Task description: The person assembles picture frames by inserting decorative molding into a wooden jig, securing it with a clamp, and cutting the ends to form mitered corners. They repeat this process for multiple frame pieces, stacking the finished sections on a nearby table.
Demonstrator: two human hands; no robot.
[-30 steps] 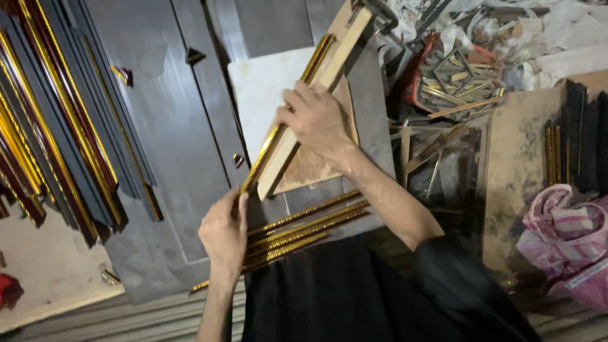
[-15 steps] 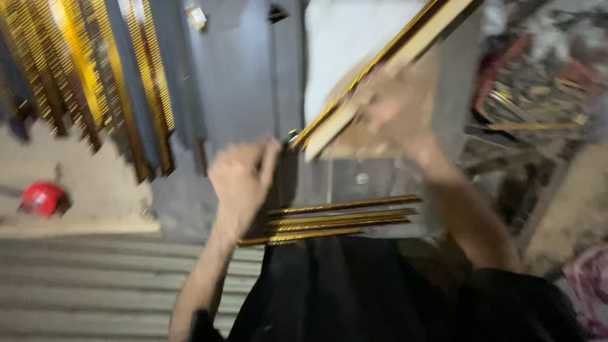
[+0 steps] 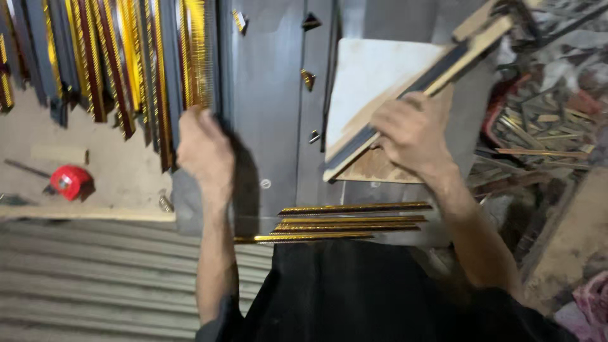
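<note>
while the right hand (image 3: 408,130) grips a moulding strip (image 3: 405,95) at two o'clock, the left hand (image 3: 204,149) closes on stacked mouldings (image 3: 158,63) at ten — three cut strips (image 3: 345,221) already lie on the desk (image 3: 272,95).

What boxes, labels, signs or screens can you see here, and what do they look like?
None: no box, label, sign or screen shows.
The nearest to one is a small round red thing, maybe a tape measure, on the bench at the left.
Everything else is gold and dark frame strips, boards and scraps.
</note>
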